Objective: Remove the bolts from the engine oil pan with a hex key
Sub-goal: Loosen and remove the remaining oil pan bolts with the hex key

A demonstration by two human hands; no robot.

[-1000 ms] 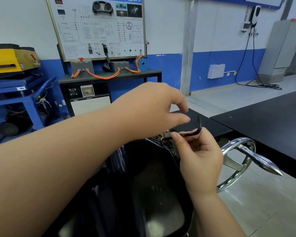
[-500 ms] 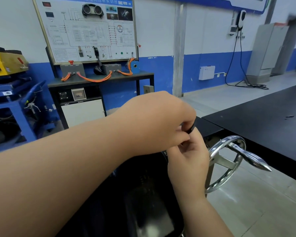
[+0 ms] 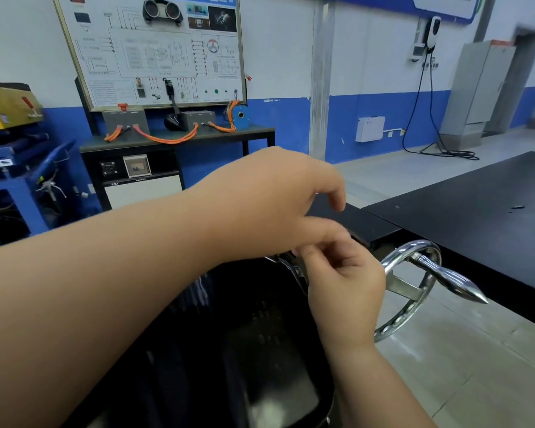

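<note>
The black glossy oil pan fills the lower middle of the view, its far rim running under my hands. My right hand is at the pan's far right corner, fingers curled in a pinch on the black hex key, of which only a dark sliver shows above the fingertips. My left hand reaches across from the left and hovers just over the right one. Its fingers hang loosely curled, the index finger lifted, and its thumb lies close to my right fingertips. The bolt under the key is hidden by my hands.
A chrome handwheel with a pointed handle stands just right of my right hand. A black table runs along the right. Behind, a wiring training board stands on a dark bench, and blue racks stand at the left.
My left fingers gripped the key's bent end half a second ago and have now let go and lifted. My right hand stays pinched on the key, which has gone from plain sight.
</note>
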